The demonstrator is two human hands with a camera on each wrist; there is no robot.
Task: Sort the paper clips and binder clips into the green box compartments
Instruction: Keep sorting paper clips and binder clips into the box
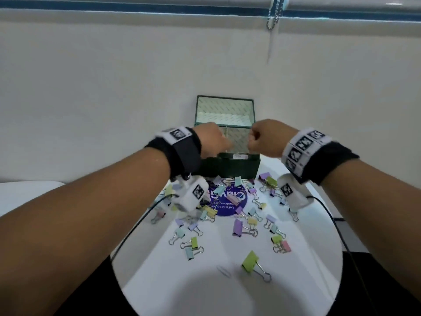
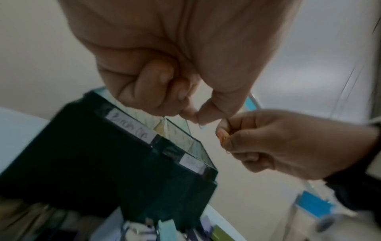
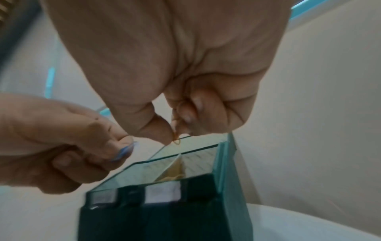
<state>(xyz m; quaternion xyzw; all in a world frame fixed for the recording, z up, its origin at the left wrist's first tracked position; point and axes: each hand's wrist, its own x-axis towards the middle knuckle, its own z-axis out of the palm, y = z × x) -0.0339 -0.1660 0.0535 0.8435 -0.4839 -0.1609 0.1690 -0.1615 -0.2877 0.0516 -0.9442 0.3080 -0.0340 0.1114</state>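
Orange paper clip [image 3: 176,141] pinched in right hand [image 3: 175,81] grip, above green box [image 3: 226,163].

"Let's keep" upside down on purple sticker [image 1: 224,201]; box labels [image 2: 130,125] illegible.

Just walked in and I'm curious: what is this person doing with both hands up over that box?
A person is sorting clips at a round white table. Both hands hover over the open dark green box, whose compartments carry white labels. The right hand pinches a thin orange wire paper clip above the box's rim; the left hand pinches something small, apparently a bluish clip. Many pastel binder clips lie scattered on the table.
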